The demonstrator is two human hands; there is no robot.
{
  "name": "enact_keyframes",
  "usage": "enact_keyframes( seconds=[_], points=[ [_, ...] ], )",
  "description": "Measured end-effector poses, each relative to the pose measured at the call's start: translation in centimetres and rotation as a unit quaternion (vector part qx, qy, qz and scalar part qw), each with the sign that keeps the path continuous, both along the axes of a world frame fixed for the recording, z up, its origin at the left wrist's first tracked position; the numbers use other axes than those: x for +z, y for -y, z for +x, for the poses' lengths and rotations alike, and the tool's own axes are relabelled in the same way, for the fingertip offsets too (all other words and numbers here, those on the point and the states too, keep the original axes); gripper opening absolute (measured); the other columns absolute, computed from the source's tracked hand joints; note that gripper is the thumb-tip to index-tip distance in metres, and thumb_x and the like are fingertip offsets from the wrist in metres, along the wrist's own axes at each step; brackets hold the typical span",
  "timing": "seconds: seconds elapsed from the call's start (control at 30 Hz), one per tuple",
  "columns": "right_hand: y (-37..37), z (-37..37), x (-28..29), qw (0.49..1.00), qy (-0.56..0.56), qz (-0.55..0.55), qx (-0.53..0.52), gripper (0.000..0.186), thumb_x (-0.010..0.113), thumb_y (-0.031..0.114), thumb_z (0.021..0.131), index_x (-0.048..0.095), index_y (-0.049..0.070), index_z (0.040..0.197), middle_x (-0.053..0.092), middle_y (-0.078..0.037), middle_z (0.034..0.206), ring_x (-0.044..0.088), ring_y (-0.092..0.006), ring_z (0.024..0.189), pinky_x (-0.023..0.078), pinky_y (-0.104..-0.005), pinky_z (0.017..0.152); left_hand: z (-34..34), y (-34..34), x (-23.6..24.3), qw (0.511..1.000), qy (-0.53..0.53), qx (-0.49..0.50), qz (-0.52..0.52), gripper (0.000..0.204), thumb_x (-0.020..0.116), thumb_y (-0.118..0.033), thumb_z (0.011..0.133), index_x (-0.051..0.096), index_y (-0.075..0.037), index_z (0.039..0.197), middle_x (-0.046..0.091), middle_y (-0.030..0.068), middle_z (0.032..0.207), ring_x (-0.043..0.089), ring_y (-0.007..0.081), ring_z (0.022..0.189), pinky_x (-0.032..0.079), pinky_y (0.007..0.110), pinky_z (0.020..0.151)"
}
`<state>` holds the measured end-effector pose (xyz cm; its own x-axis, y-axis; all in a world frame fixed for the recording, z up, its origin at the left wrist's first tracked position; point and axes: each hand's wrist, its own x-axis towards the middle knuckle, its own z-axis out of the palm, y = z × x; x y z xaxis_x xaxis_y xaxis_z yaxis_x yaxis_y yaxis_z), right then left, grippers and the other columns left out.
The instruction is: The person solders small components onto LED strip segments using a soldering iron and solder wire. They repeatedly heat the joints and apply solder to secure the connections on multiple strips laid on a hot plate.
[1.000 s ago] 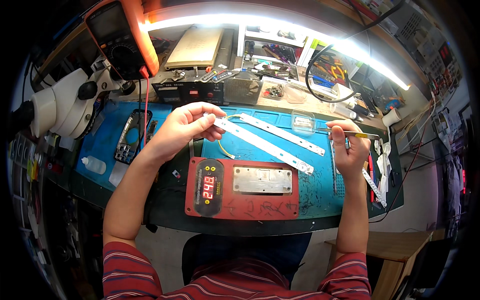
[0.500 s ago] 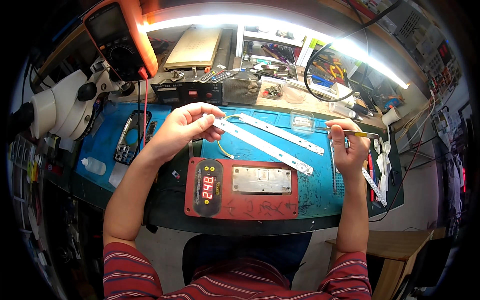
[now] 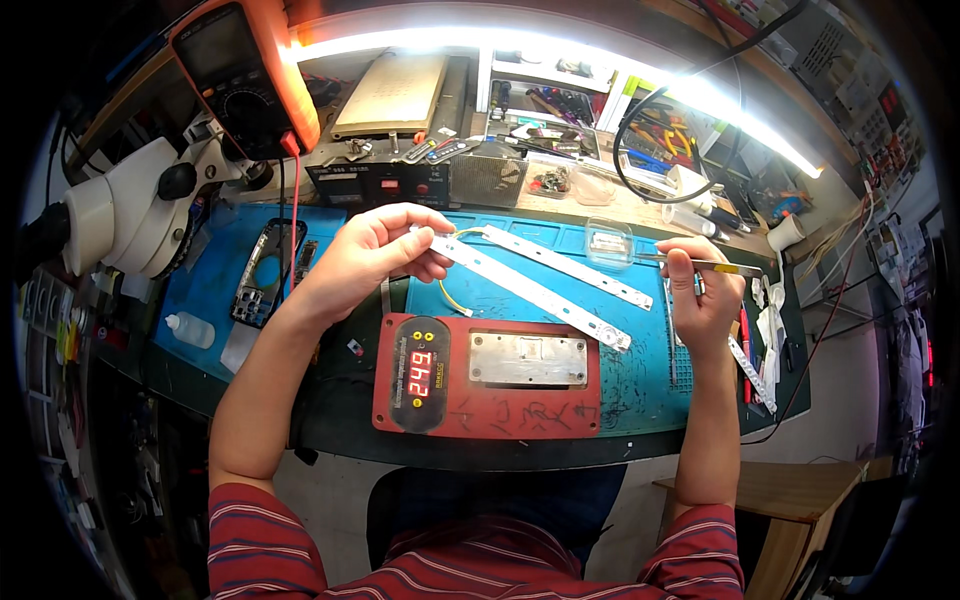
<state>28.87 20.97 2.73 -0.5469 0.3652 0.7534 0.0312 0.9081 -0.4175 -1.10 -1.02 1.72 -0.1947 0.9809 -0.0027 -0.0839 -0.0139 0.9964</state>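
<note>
Near its wired end, my left hand [image 3: 388, 252] pinches a long white LED strip [image 3: 530, 292] between thumb and fingers. The strip slants down to the right, its far end beside the silver plate [image 3: 480, 360] of a red heating station [image 3: 540, 425]. A second white LED strip [image 3: 575, 270] lies behind it on the blue mat, and a yellow wire [image 3: 452, 297] hangs by my left fingers. My right hand [image 3: 708, 305] is closed on metal tweezers [image 3: 735, 268], whose tips point left at the small clear plastic box [image 3: 608, 240].
An orange multimeter [image 3: 245, 80] and a white microscope [image 3: 120, 225] stand at the left. An opened phone frame [image 3: 262, 275] and a small bottle [image 3: 190, 330] lie on the mat's left side. More white strips [image 3: 752, 372] and red-handled tools [image 3: 745, 345] lie at the right.
The reading on the heating station's red display has changed. The whole view has shifted slightly; both hands keep their grips and nearly the same places.
</note>
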Motion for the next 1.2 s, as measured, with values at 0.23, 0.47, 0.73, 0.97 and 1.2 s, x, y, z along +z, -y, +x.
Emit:
enact_keyframes(
  seconds=[0.23, 0.47, 0.73, 0.97, 1.2],
  points=[
    [0.02, 0.03, 0.03, 1.000, 0.003, 0.000, -0.008, 0.017, 0.065, 0.017, 0.096, 0.070, 0.001, 0.092, 0.067, -0.006, 0.075, 0.055, -0.0085, 0.055, 0.042, -0.0228, 0.050, -0.01, -0.02, 0.04, 1.000, 0.002, -0.002, 0.002, 0.028, 0.054, -0.021, 0.103, 0.060, 0.000, 0.122, 0.069, 0.0109, 0.102, 0.068, 0.0137, 0.091, 0.055, 0.028, 0.083],
    [-0.01, -0.05, -0.03, 1.000, -0.002, 0.002, -0.012, 0.016, 0.065, 0.016, 0.096, 0.070, 0.002, 0.092, 0.066, -0.005, 0.073, 0.053, -0.0085, 0.054, 0.041, -0.0233, 0.049, 0.01, -0.02, 0.02, 1.000, -0.001, 0.002, 0.002, 0.028, 0.054, -0.021, 0.103, 0.060, 0.000, 0.121, 0.069, 0.0102, 0.101, 0.068, 0.0133, 0.090, 0.055, 0.028, 0.083],
    [0.04, -0.10, -0.04, 1.000, -0.005, -0.003, -0.013, 0.016, 0.066, 0.016, 0.095, 0.071, 0.002, 0.091, 0.063, -0.004, 0.069, 0.050, -0.0082, 0.053, 0.038, -0.0235, 0.048, 0.12, -0.19, -0.04, 0.999, -0.025, 0.022, 0.002, 0.028, 0.054, -0.020, 0.103, 0.061, 0.000, 0.120, 0.069, 0.0091, 0.100, 0.068, 0.0123, 0.090, 0.055, 0.026, 0.082],
    [0.07, -0.07, -0.05, 1.000, -0.005, -0.005, -0.012, 0.016, 0.066, 0.016, 0.096, 0.071, 0.001, 0.091, 0.063, -0.005, 0.069, 0.051, -0.0081, 0.053, 0.039, -0.0233, 0.049, 0.18, -0.37, -0.29, 0.996, -0.081, 0.029, -0.013, 0.027, 0.055, -0.019, 0.102, 0.060, 0.001, 0.120, 0.069, 0.0098, 0.102, 0.068, 0.0127, 0.091, 0.056, 0.026, 0.082],
    [0.02, -0.06, -0.12, 1.000, -0.006, 0.003, -0.015, 0.016, 0.065, 0.016, 0.096, 0.070, 0.001, 0.092, 0.065, -0.005, 0.072, 0.053, -0.0083, 0.054, 0.040, -0.0229, 0.050, 0.33, -0.45, -0.29, 0.996, -0.086, 0.028, -0.010, 0.026, 0.054, -0.018, 0.102, 0.061, 0.001, 0.119, 0.069, 0.0100, 0.102, 0.068, 0.0129, 0.091, 0.055, 0.026, 0.082]
  ],
)
